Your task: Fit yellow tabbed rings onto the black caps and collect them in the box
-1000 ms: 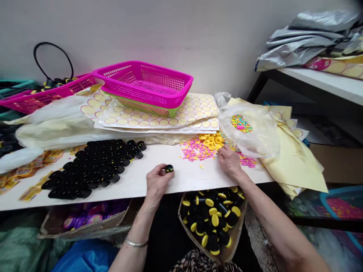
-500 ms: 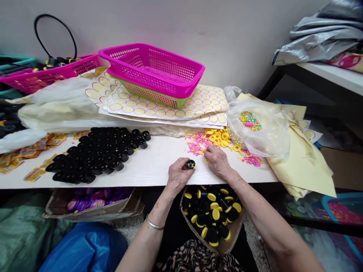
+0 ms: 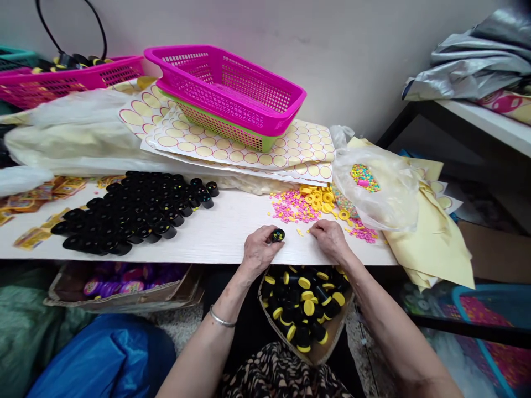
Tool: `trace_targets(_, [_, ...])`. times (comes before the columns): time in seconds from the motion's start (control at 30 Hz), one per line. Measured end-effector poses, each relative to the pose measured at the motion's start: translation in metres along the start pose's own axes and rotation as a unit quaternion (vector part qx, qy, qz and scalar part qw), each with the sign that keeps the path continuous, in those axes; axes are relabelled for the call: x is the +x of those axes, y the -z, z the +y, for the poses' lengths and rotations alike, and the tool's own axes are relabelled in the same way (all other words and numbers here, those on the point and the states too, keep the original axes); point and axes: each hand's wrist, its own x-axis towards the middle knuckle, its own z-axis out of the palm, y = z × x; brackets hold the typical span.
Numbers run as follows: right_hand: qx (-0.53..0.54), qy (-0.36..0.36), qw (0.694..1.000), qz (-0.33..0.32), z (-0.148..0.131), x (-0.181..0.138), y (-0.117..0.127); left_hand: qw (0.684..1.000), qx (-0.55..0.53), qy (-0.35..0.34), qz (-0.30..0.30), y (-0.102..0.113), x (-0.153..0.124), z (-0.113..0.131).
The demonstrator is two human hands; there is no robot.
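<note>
My left hand [image 3: 259, 247] is closed around a small black cup [image 3: 277, 235], its round mouth facing up toward me with green and yellow bits inside. My right hand [image 3: 329, 239] rests at the tabletop, thumb and fingers pinched together; whatever they hold is too small to make out. A tiny yellow piece [image 3: 299, 232] lies between the hands, and another shows at the right fingertips. Just beyond are a pile of small pink pieces [image 3: 292, 207] and several yellow ring-shaped caps [image 3: 317, 196]. Many open black cups [image 3: 141, 213] stand in a block on the left.
Below the table edge a carton [image 3: 332, 342] holds black cups with yellow lids. Stacked pink and green baskets [image 3: 232, 94] sit on sticker sheets [image 3: 232, 155] at the back. A clear bag [image 3: 390, 193] of coloured beads lies right, a box of purple items [image 3: 120, 284] lower left.
My right hand has moved right, off the edge of the pink pile, uncovering small yellow pieces on the table. My left hand still holds the cup. The camera view has shifted slightly.
</note>
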Motion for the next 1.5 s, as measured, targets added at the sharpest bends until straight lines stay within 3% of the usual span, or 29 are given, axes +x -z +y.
trace_targets(0.17, [-0.037, 0.062, 0.997, 0.009, 0.002, -0.008, -0.003, 1.000, 0.012, 0.003, 0.003, -0.001, 0.000, -0.001])
trace_targets(0.27, [-0.075, 0.076, 0.993, 0.057, -0.009, -0.015, -0.003, 0.999, 0.033, 0.001, -0.006, 0.000, 0.000, 0.002])
trace_targets(0.37, [0.002, 0.138, 0.987, 0.086, -0.031, -0.019, -0.006, 0.998, 0.053, -0.005, -0.022, 0.001, 0.000, 0.006])
trace_targets(0.47, [0.072, 0.216, 0.973, 0.044, -0.058, -0.020, -0.010, 0.998, 0.060, -0.010, -0.024, 0.002, -0.001, 0.009])
trace_targets(0.57, [0.043, 0.253, 0.967, 0.006, -0.076, -0.018, -0.014, 0.998, 0.061, -0.010, -0.026, 0.002, -0.002, 0.011])
trace_targets(0.83, [-0.062, 0.264, 0.962, -0.035, -0.086, -0.015, -0.017, 0.998, 0.056, -0.020, -0.028, 0.005, -0.002, 0.015])
trace_targets(1.03, [-0.120, 0.258, 0.958, -0.020, -0.091, -0.019, -0.020, 0.998, 0.061, -0.013, -0.030, 0.004, -0.002, 0.014])
trace_targets(1.27, [-0.040, 0.259, 0.965, -0.004, -0.083, -0.017, -0.028, 0.998, 0.055, -0.019, -0.032, 0.006, -0.001, 0.015])
trace_targets(1.5, [-0.113, 0.262, 0.958, -0.038, -0.091, -0.016, -0.023, 0.997, 0.060, -0.020, -0.031, 0.005, -0.001, 0.014])
